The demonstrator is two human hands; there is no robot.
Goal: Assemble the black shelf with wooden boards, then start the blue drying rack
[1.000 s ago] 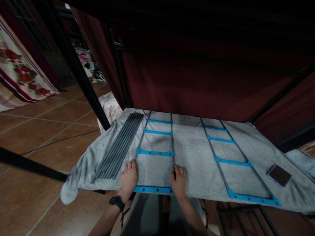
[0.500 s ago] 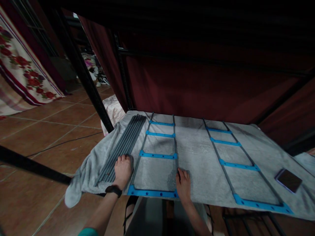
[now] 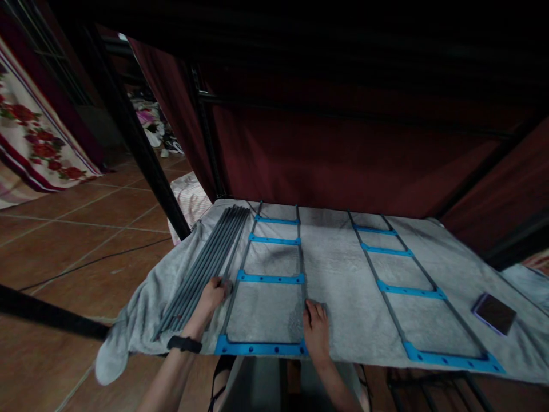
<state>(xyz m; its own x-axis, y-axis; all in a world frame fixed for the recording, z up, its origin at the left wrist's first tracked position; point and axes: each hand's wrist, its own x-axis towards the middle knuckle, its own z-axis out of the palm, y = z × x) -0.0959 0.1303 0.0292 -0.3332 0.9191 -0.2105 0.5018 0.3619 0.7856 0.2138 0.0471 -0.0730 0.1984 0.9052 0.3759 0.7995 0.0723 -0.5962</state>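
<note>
Rods (image 3: 206, 260) lie bundled along the left edge of the worktop, on the grey towel (image 3: 334, 269) that covers it. Over their near end rests the left hand (image 3: 212, 296), fingers curled on the bundle; whether its grip is closed round a rod I cannot tell. Near the front edge the right hand (image 3: 316, 335) lies flat, grip apart, fingertips on the right rail of the left frame (image 3: 268, 278). Further right lies a second frame (image 3: 407, 292), with a phone (image 3: 493, 313) near the right edge.
</note>
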